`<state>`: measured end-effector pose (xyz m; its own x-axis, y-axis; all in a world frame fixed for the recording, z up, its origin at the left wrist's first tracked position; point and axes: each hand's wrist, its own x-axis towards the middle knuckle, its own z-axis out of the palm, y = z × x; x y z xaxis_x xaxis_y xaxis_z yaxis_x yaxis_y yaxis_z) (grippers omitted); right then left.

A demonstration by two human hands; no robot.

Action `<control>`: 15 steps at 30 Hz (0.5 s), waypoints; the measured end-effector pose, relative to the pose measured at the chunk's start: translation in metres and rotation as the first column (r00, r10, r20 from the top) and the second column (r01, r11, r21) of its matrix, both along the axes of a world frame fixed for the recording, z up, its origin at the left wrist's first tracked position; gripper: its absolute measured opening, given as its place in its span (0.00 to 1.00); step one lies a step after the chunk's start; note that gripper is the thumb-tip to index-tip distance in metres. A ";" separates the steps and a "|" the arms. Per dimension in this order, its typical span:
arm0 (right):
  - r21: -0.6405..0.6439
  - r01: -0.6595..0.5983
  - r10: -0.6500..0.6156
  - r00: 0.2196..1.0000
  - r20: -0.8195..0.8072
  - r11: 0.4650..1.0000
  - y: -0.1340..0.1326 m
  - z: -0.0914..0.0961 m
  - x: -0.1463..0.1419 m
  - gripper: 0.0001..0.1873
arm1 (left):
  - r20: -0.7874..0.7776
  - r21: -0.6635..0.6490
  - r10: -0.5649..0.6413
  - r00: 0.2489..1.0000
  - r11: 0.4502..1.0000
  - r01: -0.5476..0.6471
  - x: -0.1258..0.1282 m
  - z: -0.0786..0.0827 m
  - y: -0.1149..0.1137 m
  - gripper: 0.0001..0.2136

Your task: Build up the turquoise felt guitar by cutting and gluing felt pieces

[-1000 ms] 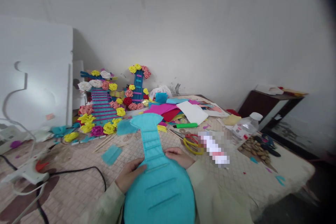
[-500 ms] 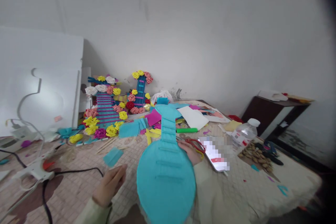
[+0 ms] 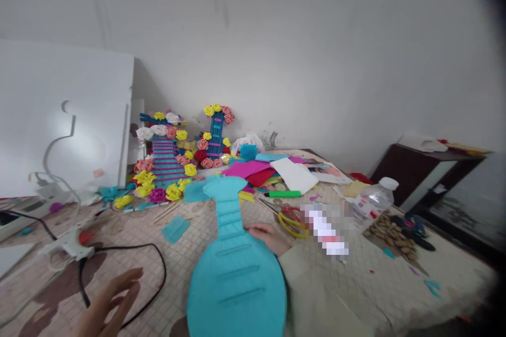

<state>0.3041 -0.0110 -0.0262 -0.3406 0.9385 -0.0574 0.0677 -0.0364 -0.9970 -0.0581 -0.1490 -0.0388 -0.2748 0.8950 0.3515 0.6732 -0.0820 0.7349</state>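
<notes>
A turquoise felt-covered guitar-shaped piece [image 3: 236,268] lies in front of me, its neck pointing away toward the wall. My right hand [image 3: 265,235] grips its right edge where the neck meets the round body. My left hand [image 3: 108,308] hovers low at the left, fingers stretched out and apart, holding nothing, near a black cable [image 3: 130,268]. A small turquoise felt scrap [image 3: 175,228] lies on the tiled surface between the hand and the guitar's neck.
A white glue gun [image 3: 67,244] lies at the left. Flower-decorated craft pieces [image 3: 166,160] stand at the back by the wall. Coloured felt sheets [image 3: 272,168], yellow-handled scissors [image 3: 288,216], a plastic bottle [image 3: 373,197] and a pile of nuts [image 3: 389,237] lie to the right. A dark side table [image 3: 422,166] stands far right.
The guitar piece was lifted upright, then came back down flat. My left hand let go of it and drew back toward the lower left, opening its fingers.
</notes>
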 end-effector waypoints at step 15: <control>0.061 -0.025 0.027 0.999 -0.038 0.998 -0.001 -0.007 -0.005 0.19 | -0.501 -0.378 -0.179 0.847 0.925 -0.028 0.016 0.027 0.100 0.25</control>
